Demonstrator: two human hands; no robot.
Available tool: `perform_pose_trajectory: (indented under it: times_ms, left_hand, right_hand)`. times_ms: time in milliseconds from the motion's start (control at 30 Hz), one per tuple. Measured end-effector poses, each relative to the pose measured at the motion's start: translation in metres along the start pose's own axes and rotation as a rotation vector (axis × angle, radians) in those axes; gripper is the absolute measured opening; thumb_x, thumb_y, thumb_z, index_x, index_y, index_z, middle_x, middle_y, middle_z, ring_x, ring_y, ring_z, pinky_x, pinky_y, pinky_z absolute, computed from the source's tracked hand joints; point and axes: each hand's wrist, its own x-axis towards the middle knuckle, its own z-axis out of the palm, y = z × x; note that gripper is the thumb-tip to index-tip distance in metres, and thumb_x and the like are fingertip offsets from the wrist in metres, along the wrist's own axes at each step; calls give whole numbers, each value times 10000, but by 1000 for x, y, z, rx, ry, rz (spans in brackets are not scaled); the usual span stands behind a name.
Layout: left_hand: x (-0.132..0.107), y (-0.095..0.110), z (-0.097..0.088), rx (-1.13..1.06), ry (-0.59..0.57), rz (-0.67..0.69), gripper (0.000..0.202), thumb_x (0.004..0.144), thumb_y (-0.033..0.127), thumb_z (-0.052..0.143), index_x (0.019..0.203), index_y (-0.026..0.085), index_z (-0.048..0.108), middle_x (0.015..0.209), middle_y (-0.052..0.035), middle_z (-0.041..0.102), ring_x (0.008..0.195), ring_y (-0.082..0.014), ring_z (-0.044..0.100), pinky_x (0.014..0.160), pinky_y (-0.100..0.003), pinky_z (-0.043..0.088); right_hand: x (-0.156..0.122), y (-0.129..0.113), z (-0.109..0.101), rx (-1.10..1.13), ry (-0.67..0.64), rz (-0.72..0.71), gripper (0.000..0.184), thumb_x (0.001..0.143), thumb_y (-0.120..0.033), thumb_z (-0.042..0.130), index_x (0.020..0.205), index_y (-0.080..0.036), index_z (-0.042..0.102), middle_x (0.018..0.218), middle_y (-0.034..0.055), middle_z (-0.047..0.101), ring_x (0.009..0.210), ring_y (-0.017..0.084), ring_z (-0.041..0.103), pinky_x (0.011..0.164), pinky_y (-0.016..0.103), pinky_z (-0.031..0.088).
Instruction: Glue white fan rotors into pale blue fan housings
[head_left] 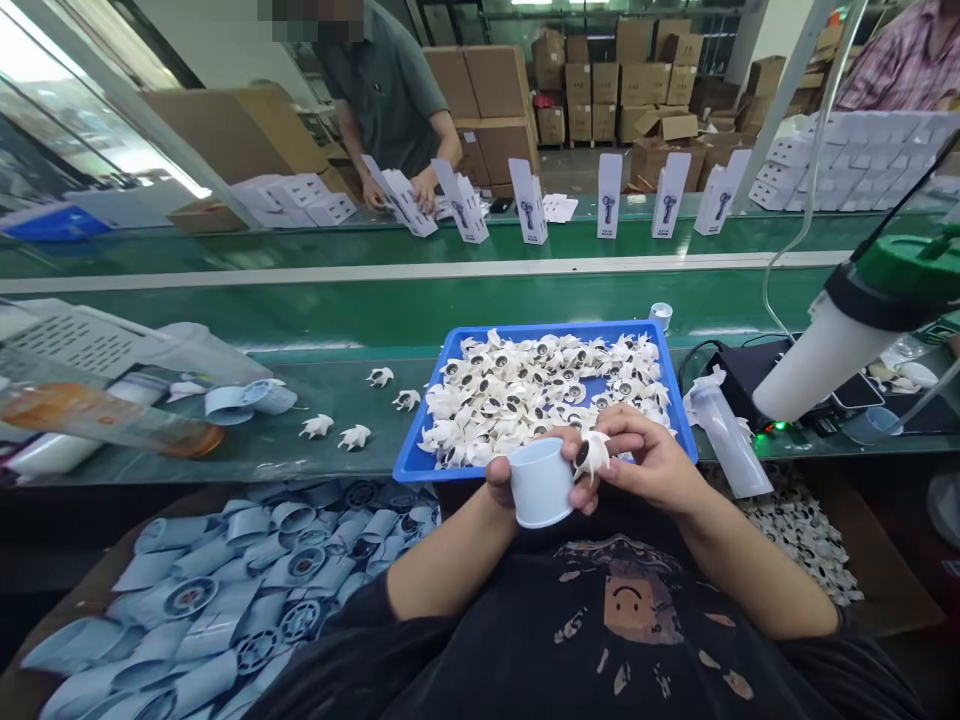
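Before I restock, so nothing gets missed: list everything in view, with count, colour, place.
tray: one, blue, bench
impellers: many, white, in tray, four leftward
held impeller: one, white, right hand
held housing: one, light blue, left hand
housings: many, light blue, lower left
small parts: many, white, lower right
bottle: one, clear and orange, left
cylinder: one, white and green, right
device: one, black, right
printed boxes: six, white, far side
cartons: many, brown, background
conveyor: one, green, middle
people: two, in grey and plaid, beyond
left hand: one, bare, around held housing
right hand: one, bare, on held impeller
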Motion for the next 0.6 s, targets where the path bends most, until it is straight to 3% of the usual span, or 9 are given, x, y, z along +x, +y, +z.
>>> perform_pose_trajectory:
  times_ms: [200,333,467,533,600]
  left_hand:
    - [-1,-11,6,-48,0,129,666,472,736,751,774,237,430,633,-6,592,576,-167,609,552,-271,477]
    - [0,-6,4,-62,-118,112,612,536,668,804,848,214,538,779,-53,691,725,-194,678,687,-282,502]
    - [-3,6,-5,50,-233,123,602,585,635,809,973,233,585,907,-72,725,844,-261,719,792,-360,519]
    - [-10,14,-6,246,-149,141,596,625,617,794,1040,244,584,992,-81,723,887,-275,718,829,-397,521]
    - [-16,20,-4,596,16,153,583,630,558,813,1063,239,586,1032,-83,715,916,-272,702,842,-405,522]
  right_hand:
    - [-7,6,1,-41,145,-76,234,823,-417,675,940,-225,610,965,57,563,947,189,590,888,390,488]
    - [-8,5,0,-72,156,-142,188,792,-325,690,947,-241,625,960,39,563,919,169,587,844,333,496]
    - [-8,1,-10,-87,182,-205,145,845,-338,622,973,-275,599,956,13,546,892,139,570,758,261,489]
    - [-8,-9,-17,-93,195,-219,138,868,-302,578,1006,-288,575,948,1,554,896,131,565,771,255,475]
    - [-9,-27,-19,-182,131,-207,192,839,-208,587,1021,-267,576,932,-1,583,877,130,569,778,258,460]
